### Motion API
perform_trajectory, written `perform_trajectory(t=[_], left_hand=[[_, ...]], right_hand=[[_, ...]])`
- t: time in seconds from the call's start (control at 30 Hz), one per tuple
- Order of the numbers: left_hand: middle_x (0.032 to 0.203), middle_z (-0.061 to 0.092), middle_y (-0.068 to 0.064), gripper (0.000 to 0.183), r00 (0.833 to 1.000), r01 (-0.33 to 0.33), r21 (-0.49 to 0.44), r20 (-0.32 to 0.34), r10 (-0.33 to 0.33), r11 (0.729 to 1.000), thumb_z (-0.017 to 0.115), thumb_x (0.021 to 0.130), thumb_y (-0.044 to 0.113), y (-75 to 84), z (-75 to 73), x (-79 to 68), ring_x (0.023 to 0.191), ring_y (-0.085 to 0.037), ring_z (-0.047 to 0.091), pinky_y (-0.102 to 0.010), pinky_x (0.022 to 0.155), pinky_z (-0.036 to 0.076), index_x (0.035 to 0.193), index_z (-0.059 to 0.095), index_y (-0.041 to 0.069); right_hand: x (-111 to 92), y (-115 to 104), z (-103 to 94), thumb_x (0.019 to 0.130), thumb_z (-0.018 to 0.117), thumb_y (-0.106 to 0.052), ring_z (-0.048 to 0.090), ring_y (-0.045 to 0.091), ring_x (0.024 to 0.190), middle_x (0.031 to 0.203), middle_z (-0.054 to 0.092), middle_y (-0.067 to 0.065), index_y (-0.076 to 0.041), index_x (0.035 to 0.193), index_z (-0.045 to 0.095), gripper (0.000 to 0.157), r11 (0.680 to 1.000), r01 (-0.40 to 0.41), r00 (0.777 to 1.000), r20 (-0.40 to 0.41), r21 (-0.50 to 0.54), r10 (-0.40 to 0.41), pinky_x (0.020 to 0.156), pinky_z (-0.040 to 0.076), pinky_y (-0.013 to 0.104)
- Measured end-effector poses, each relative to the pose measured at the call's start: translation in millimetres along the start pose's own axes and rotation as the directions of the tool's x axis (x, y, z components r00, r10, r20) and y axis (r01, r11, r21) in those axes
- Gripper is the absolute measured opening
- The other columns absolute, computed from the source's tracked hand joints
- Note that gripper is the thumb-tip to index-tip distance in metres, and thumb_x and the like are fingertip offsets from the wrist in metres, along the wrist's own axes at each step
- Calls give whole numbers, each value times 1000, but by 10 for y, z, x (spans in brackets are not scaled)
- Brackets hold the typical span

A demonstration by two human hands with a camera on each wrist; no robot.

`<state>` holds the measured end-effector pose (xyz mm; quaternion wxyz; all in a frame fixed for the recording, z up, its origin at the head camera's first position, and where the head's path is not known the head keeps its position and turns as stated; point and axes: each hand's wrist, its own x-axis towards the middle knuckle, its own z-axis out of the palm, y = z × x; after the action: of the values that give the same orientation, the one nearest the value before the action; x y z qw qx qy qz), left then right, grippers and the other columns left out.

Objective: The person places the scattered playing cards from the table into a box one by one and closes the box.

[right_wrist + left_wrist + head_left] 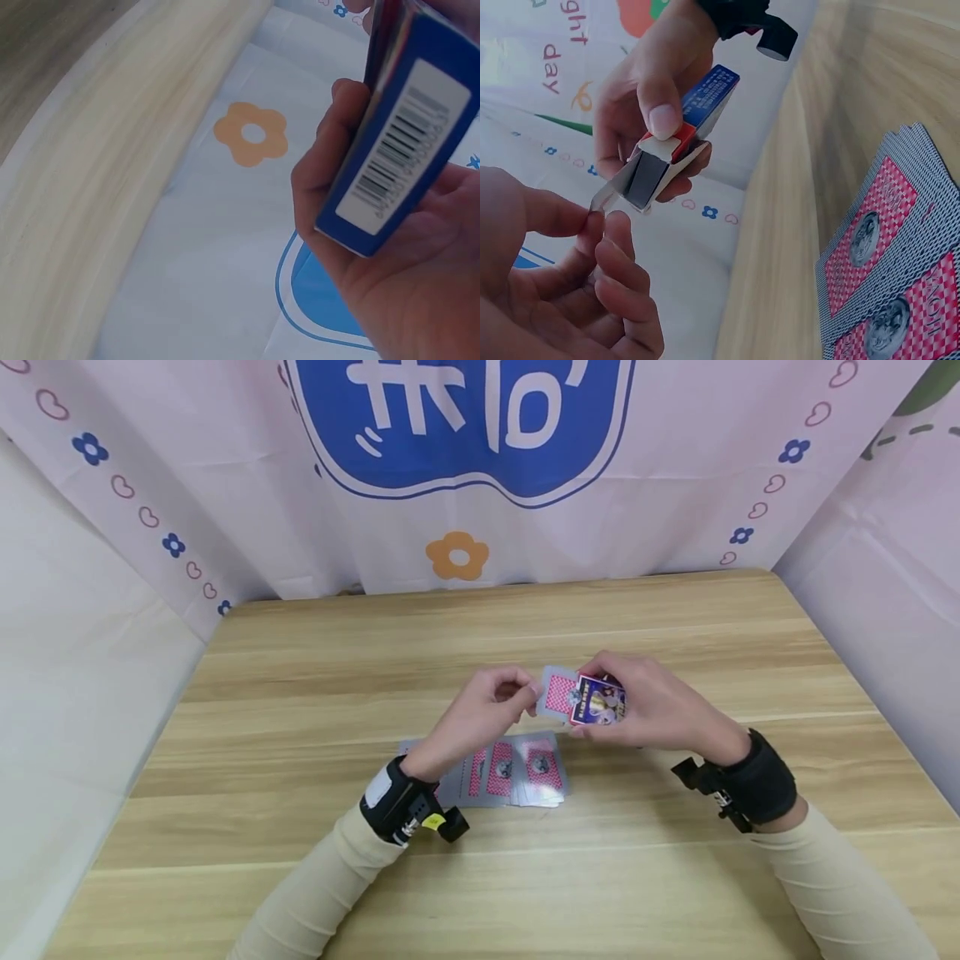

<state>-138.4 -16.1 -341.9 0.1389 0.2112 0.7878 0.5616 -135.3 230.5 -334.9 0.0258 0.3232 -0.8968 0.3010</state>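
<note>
My left hand (487,708) pinches the edge of a playing card (558,692) with a red checkered back, its thumb and forefinger at the card's left end. That card sticks partway out of a small blue card box (602,703). My right hand (663,706) grips the box by its sides. In the left wrist view the box's end stands open, and a dark stack (646,180) shows inside. A barcode side of the box (405,150) faces the right wrist camera. Below the left hand, overlapping playing cards (502,770) lie back up on the table, partly hidden by the left forearm.
The wooden table (600,877) reaches back to a white printed curtain (225,510) with a blue sign and an orange flower. White cloth walls flank both sides. Black camera bands (757,785) sit on both wrists.
</note>
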Motion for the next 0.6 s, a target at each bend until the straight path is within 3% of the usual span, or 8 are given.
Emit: perform_trajectory(t=[0.27,0.47,0.6], left_hand=[[88,64,-7,14,998,-14,-10,67,14,1000,55,97,21,-4,3,-5,78,-23,55,-33,66,44,96,67,13],[94,68,-5,13,993,11,63,119,-18,998,60,93,30,-74,66,12,84,-22,57,-34,68,47,92,70,21],[93,69,-7,16,990,24,55,140,-32,998,62,90,37,-113,94,26,85,-25,57,-36,69,46,87,71,24]], right_hand=[[-7,-31,4,65,82,-44,56,8,74,94,61,-5,-18,110,55,59,999,34,999,2,40,-34,59,53,28],[6,-72,53,67,80,-45,56,7,74,94,62,-5,-17,110,56,57,996,83,996,12,43,-84,58,53,27],[16,-84,81,67,80,-44,57,6,74,94,62,-5,-16,110,56,56,994,99,995,24,54,-101,59,54,26]])
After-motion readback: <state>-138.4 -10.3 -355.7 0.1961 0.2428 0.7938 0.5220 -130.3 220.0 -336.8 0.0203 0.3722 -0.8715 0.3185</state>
